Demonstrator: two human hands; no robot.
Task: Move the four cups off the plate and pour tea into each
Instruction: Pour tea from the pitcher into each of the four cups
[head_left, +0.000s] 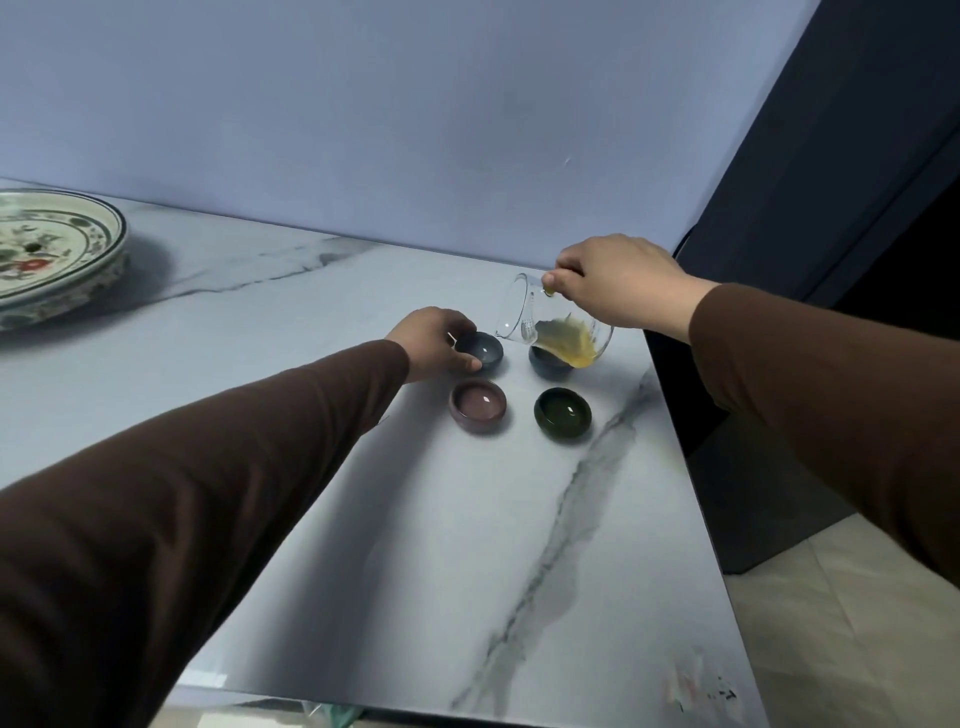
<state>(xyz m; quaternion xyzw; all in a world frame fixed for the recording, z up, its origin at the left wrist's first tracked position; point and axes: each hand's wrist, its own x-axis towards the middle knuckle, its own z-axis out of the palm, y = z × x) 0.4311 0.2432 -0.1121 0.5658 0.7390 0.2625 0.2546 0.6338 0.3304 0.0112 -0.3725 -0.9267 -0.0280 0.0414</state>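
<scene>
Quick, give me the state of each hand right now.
Left hand: grip around the blue cup on the table.
Right hand: closed on the glass pitcher, tilted with tea inside.

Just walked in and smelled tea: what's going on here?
A person is serving tea. The right hand tips a glass pitcher of yellow tea toward the blue cups, while the left hand steadies the left blue cup. All four cups stand on the table; the plate sits aside.
</scene>
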